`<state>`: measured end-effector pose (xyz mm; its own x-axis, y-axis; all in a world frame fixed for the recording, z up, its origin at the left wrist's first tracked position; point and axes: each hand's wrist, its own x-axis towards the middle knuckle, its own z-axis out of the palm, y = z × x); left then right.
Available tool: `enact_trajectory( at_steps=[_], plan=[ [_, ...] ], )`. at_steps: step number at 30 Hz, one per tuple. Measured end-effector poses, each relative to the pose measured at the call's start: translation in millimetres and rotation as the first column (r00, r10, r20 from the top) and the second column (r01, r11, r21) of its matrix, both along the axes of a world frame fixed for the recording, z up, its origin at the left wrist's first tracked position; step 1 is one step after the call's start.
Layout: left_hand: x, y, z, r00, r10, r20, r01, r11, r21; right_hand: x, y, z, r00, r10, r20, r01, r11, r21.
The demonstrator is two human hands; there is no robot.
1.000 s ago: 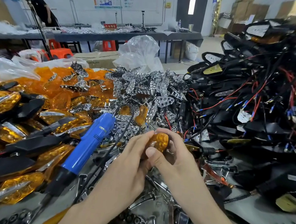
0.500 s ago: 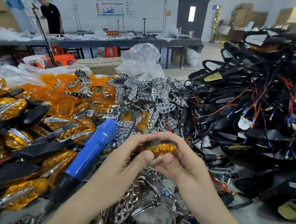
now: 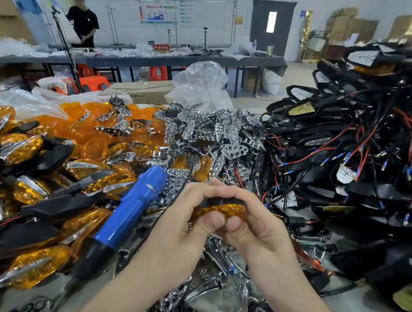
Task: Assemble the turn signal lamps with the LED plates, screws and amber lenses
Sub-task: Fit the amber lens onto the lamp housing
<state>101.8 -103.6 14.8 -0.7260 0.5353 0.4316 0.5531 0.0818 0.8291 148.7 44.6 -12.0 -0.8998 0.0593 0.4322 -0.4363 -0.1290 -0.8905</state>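
Both hands, left (image 3: pixel 181 220) and right (image 3: pixel 264 228), clench one lamp (image 3: pixel 222 208) just right of the screwdriver (image 3: pixel 131 214), thumbs on its amber face. Behind the screwdriver sits a clear bag (image 3: pixel 201 85), contents unclear.

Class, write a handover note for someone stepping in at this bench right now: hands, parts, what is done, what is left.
Left hand and right hand both grip one lamp, thumbs on its amber lens.
Blue screwdriver lies idle beside the left hand.
Finished lamps piled left; loose lenses and chrome plates behind; wired black housings right.
Done: lens on this lamp.
Left: seating unclear; many housings to assemble.
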Motion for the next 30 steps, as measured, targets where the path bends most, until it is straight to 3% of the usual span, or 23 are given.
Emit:
enact_trajectory(
  at_steps=[7,11,14,16,19,23,27,30],
  plan=[
    [-1,-3,3,1.000,0.020,-0.002,-0.020,0.999,0.033,2,-1,4,0.999,-0.031,-0.007,0.031,0.999,-0.022],
    [-3,-6,4,0.999,0.029,-0.029,-0.030,0.998,-0.050,2,-1,9,0.997,0.006,0.078,0.006,0.988,-0.157],
    [2,-8,-3,0.973,0.004,-0.231,-0.069,0.959,-0.274,2,3,13,0.977,-0.006,0.213,0.063,0.964,-0.259],
    [2,-4,-8,0.880,0.006,-0.475,-0.223,0.887,-0.403,-1,5,14,0.957,-0.012,0.289,0.113,0.936,-0.334],
    [-5,-1,-8,0.801,0.016,-0.599,-0.342,0.834,-0.434,-7,4,13,0.935,-0.016,0.355,0.155,0.916,-0.369],
    [-15,-11,-5,0.851,-0.036,-0.523,-0.251,0.848,-0.467,-10,2,9,0.903,-0.042,0.428,0.176,0.944,-0.278],
    [-16,-16,-1,0.983,-0.003,-0.183,-0.065,0.931,-0.360,-7,-1,7,0.931,-0.072,0.357,0.138,0.977,-0.163],
    [-15,-19,9,0.999,-0.044,0.007,0.045,0.978,-0.206,-5,-3,8,0.969,0.000,0.248,0.041,0.986,-0.163]
  ],
)
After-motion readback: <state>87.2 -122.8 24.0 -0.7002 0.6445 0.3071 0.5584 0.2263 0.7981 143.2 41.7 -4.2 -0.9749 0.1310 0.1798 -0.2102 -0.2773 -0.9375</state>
